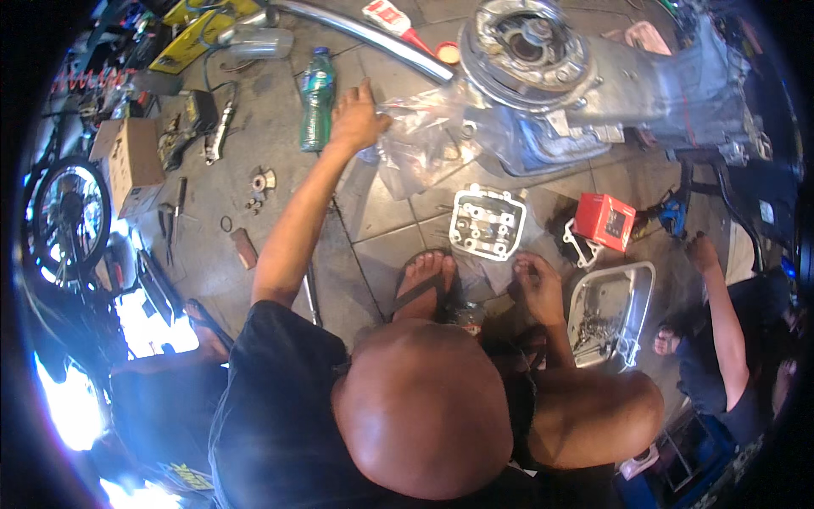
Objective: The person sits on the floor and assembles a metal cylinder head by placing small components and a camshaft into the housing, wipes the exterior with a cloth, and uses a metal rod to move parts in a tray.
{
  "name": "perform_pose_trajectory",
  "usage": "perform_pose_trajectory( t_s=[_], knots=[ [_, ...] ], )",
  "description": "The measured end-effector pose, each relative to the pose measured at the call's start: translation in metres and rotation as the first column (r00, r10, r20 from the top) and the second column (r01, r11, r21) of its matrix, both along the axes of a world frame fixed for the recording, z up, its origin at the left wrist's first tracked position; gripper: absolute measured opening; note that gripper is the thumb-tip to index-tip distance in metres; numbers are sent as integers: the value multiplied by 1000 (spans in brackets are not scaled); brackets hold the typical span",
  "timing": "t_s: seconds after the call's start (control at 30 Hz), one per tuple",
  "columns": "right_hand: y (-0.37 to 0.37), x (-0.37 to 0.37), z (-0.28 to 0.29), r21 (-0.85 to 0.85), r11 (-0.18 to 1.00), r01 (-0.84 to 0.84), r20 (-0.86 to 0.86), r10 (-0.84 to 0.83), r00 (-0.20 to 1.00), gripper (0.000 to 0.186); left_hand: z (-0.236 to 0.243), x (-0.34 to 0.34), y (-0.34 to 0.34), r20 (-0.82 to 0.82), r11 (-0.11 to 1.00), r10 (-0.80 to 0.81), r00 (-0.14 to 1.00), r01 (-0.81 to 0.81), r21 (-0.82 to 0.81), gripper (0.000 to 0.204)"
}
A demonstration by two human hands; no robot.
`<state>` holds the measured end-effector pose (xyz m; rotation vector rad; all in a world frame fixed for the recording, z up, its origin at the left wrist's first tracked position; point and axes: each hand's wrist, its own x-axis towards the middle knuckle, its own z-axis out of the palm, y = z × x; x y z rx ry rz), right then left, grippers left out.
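Observation:
My left hand (354,119) reaches forward with its fingers spread. It is right beside a green plastic bottle (317,106) with a blue cap, and a clear plastic bag (424,140) lies along its other side. My right hand (538,290) is low, near my foot, with its fingers curled together. Whatever it may pinch is too small to make out. Just ahead of that hand, a metal cylinder head (487,224) with a pale rim lies on the floor tiles. A red box (604,220) and a thin metal gasket (582,248) are to its right.
A metal tray (612,314) of small parts stands right. A large engine casing (543,59) fills the far right, near a chrome tube (365,38). Pliers (166,231), a cordless drill (188,127) and a cardboard box (127,165) lie left. Another person's hand (702,253) is at right.

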<state>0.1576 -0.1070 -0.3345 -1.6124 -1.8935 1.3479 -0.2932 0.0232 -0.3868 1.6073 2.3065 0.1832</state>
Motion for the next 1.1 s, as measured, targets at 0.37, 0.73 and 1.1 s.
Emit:
perform_pose_trajectory(
  t_s=[0.37, 0.73, 1.1],
  knots=[
    [1, 2, 4, 18, 996, -84, -2, 84, 996, 21, -11, -22, -12, 324, 863, 159, 933, -291, 413, 34],
    [4, 2, 4, 59, 982, -182, 31, 180, 983, 17, 35, 43, -4, 346, 910, -208, 915, 51, 412, 57],
    [5, 3, 10, -6, 985, -170, 79, 170, 982, 20, 3, 31, 19, 151, 874, -486, 861, 474, 110, 51]
  ],
)
